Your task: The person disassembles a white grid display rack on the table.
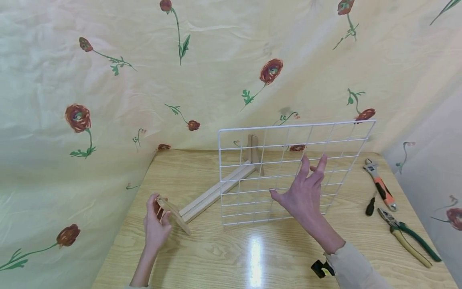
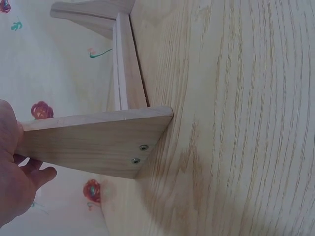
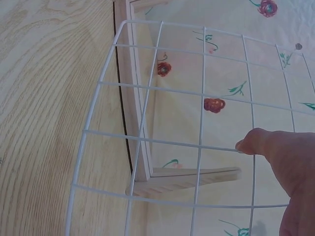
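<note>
A wooden stand lies across the table, two parallel rails (image 1: 216, 192) joining a near end board (image 1: 178, 220) and a far end board (image 1: 255, 150). My left hand (image 1: 155, 226) grips the upper end of the near board between thumb and fingers. Two screw heads (image 2: 140, 154) show on that board's outer face in the left wrist view. My right hand (image 1: 304, 198) holds a white wire grid (image 1: 296, 126) up at a slant, fingers spread over its wires and thumb on one wire. In the head view the grid overlaps the far part of the stand.
At the right of the table lie an adjustable wrench (image 1: 383, 188), a small black screwdriver (image 1: 370, 207) and pliers (image 1: 408, 237) with green and tan handles. A black item (image 1: 319, 269) sits by my right sleeve. A flowered cloth (image 1: 216, 80) hangs behind the table.
</note>
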`<state>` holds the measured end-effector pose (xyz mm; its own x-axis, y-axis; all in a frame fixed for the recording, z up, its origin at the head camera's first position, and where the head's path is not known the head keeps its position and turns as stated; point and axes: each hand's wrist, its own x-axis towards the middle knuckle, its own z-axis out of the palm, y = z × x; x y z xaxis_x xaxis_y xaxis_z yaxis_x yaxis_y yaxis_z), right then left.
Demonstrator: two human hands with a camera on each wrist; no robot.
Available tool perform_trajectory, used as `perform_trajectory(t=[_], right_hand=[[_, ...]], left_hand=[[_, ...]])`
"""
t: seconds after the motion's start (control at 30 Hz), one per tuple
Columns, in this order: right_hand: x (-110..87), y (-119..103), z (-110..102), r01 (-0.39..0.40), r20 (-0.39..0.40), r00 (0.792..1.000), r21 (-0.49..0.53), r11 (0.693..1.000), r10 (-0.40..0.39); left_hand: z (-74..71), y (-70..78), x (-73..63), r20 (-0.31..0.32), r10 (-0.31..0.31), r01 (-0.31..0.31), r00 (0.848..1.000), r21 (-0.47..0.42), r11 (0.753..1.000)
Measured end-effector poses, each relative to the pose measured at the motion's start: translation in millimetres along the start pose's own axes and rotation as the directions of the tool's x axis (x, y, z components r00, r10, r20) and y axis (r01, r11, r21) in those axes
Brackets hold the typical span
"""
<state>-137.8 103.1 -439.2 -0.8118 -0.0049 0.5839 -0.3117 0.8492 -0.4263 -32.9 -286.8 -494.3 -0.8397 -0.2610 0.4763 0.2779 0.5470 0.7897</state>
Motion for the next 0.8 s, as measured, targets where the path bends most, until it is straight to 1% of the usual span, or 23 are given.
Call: perform_trajectory(t=[0.07, 0.1, 0.3, 0.53, 0.8], right_hand=[[0.3, 0.1, 0.1, 0.004, -0.005, 1.000, 0.003, 1.000, -0.004], [0.4, 0.1, 0.1, 0.004, -0.007, 1.000, 0.004, 1.000, -0.004], [0.4, 0.7, 0.7, 0.008, -0.014, 1.000, 0.007, 1.000, -0.008], [0.3, 1.5, 1.6, 0.014, -0.020, 1.000, 0.009, 1.000, -0.014], [-0.3, 2.3, 2.5, 0.024, -0.030, 0.999, 0.004, 1.000, -0.024]], left_hand=[[-0.2, 0.4, -0.7, -0.005, -0.004, 0.004, 1.000, 0.005, 1.000], [-0.3, -3.0, -1.4, -0.005, -0.007, 0.007, 1.000, 0.003, 1.000], [0.1, -4.2, -2.5, -0.018, 0.009, -0.010, 1.000, -0.020, 1.000], [-0.4, -2.6, -5.5, -0.040, -0.016, 0.015, 0.999, -0.020, 1.000], [-0.6, -3.3, -8.1, -0.065, 0.039, -0.038, 0.997, 0.015, 0.999]])
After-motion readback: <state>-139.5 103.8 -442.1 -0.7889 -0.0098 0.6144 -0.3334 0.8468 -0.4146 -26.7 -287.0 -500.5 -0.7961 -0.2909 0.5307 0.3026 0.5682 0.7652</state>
